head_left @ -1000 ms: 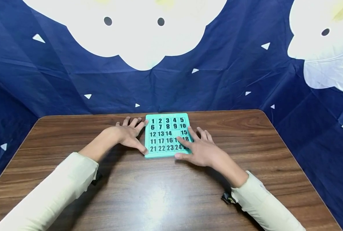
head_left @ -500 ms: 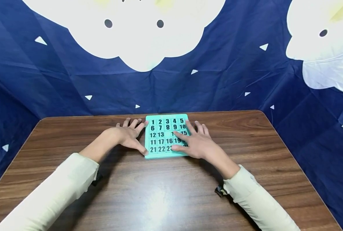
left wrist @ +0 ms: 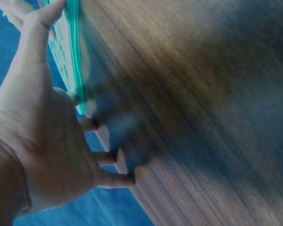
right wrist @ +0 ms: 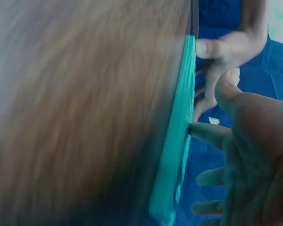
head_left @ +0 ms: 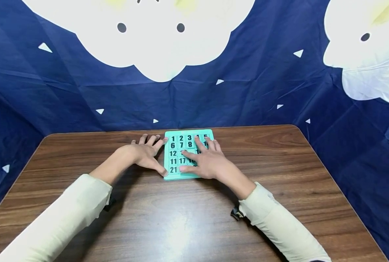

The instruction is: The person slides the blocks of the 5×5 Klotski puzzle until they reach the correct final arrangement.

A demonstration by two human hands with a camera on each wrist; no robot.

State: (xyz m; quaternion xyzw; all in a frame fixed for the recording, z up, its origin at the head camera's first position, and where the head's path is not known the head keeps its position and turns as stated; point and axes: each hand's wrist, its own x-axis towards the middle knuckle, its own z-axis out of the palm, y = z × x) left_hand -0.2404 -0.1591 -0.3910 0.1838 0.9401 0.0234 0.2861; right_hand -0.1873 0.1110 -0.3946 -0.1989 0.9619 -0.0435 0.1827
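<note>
Ada: On the left, your left hand [head_left: 145,153] is spread wide and grips nothing. Its thumb touches the near-left corner of the number puzzle [head_left: 188,132], its index finger the far-left corner, and its other fingertips reach the desk [head_left: 125,218].

Ben: Is that steady enough for you?

Ada: Perhaps not. Your puzzle lies flat near the middle of the desk's far edge, braced only along its left side. A hard sideways push on a tight tile could make it skid or pivot.

Ben: What can you read on it?

Ada: In the left column you have 1, 6, 12, 11, 21 from far to near, so 12 and 11 look swapped. You can't locate the gap from here.

Ben: And farther right?

Ada: Your right hand [head_left: 211,163] is also wide, fingers fanned over the puzzle's right part, index fingertip on a third-row tile, nothing pinched.

Ben: Then it hides your numbers.

Ada: Yes, so you could shove the wrong tile. Press down too hard and yours may jam; let that low thumb drag and it could disturb the nearest row.
</note>
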